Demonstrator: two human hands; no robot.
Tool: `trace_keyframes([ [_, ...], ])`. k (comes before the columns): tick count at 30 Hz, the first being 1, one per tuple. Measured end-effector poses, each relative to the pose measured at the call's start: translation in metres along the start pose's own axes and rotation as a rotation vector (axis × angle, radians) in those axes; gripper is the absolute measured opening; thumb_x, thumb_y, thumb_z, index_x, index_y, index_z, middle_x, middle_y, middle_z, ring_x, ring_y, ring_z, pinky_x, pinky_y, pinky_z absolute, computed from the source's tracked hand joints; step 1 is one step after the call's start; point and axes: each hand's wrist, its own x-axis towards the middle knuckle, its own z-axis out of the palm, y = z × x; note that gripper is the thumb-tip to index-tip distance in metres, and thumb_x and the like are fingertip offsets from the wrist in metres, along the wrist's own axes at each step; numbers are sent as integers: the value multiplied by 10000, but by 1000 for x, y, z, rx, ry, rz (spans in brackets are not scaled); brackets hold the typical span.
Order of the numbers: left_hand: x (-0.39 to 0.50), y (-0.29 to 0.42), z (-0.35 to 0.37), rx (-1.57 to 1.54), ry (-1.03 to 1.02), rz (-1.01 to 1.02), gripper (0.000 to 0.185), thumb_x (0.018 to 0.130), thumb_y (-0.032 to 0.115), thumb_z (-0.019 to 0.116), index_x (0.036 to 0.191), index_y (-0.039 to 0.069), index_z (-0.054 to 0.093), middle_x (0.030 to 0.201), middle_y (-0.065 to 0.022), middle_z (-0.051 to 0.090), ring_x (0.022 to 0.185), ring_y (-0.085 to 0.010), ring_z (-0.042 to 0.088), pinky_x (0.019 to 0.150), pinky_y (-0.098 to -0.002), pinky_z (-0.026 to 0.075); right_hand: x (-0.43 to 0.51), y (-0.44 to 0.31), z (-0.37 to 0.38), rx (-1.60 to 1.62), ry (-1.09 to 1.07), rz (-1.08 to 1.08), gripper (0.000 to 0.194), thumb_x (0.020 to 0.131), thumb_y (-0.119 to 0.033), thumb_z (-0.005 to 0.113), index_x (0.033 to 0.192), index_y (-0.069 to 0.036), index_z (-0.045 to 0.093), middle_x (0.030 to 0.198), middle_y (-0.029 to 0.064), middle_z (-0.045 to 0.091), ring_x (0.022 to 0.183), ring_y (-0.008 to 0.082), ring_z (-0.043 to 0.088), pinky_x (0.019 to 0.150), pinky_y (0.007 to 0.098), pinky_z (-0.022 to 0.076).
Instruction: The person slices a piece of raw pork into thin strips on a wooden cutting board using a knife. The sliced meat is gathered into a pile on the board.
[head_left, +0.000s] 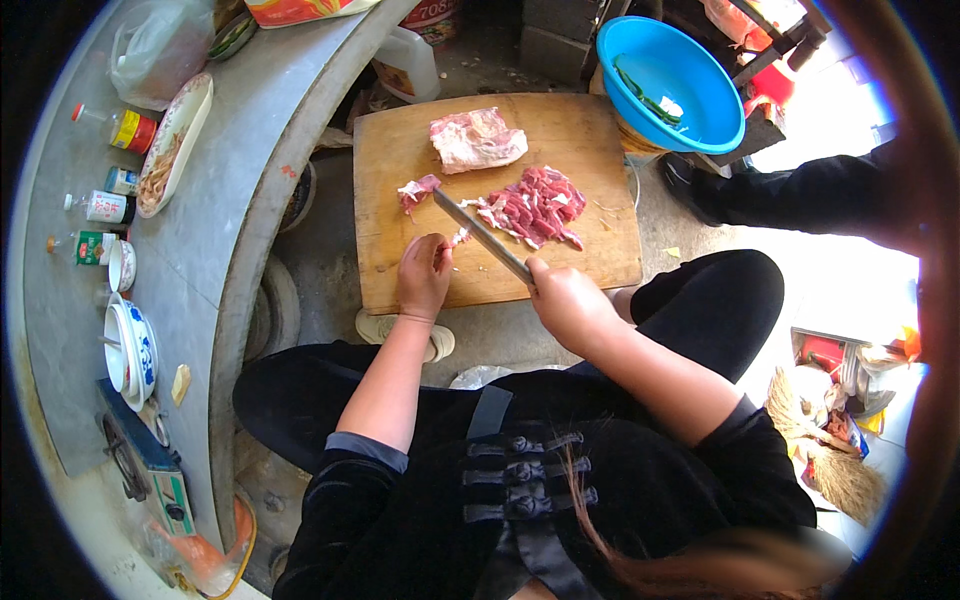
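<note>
My right hand (571, 306) grips the handle of a knife (486, 237), its blade slanting up and left over the wooden cutting board (390, 281). Beside the blade, my left hand (425, 274) has its fingertips pinched at a small scrap of meat (460, 238). A small chunk of red meat with white fat (418, 192) lies by the knife's tip. To the right of the blade is a pile of cut red meat (534, 208). A larger slab of fatty meat (478, 140) rests near the board's far edge.
A blue plastic basin (671, 124) with green vegetables stands beyond the board's right corner. The grey counter (217, 195) on the left carries an oblong dish (196, 101), bottles, bowls and a portable stove (150, 457). Another person's leg (810, 187) is at the right.
</note>
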Motion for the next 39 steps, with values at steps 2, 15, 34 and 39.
trace_keyframes([
  [2, 4, 5, 4, 78, 33, 81, 167, 810, -45, 724, 915, 34, 620, 815, -134, 636, 747, -301, 643, 668, -371, 533, 6, 19, 16, -71, -75, -1, 173, 938, -50, 484, 996, 27, 628, 869, 274, 705, 878, 432, 712, 776, 520, 563],
  [15, 2, 6, 0, 80, 8, -23, 157, 778, -58, 656, 879, 48, 599, 829, -141, 632, 816, -341, 630, 731, -426, 512, -2, 5, 4, 20, 7, -5, 177, 932, -54, 499, 1010, 31, 633, 859, 268, 710, 869, 422, 720, 766, 504, 574],
  [34, 8, 13, 4, 118, -18, 62, 177, 773, 26, 752, 918, 37, 652, 835, -112, 610, 812, -298, 607, 754, -407, 509, -10, 12, -22, -14, -106, 34, 188, 932, -82, 515, 1024, 20, 643, 950, 278, 709, 930, 436, 702, 834, 515, 556],
  [39, 7, 8, 4, 226, -19, 3, 124, 766, 18, 744, 811, 26, 629, 807, -117, 608, 752, -310, 604, 689, -418, 500, 5, 35, 3, 0, 5, 68, 183, 927, -79, 518, 1019, 22, 640, 934, 283, 704, 920, 444, 696, 842, 522, 545],
])
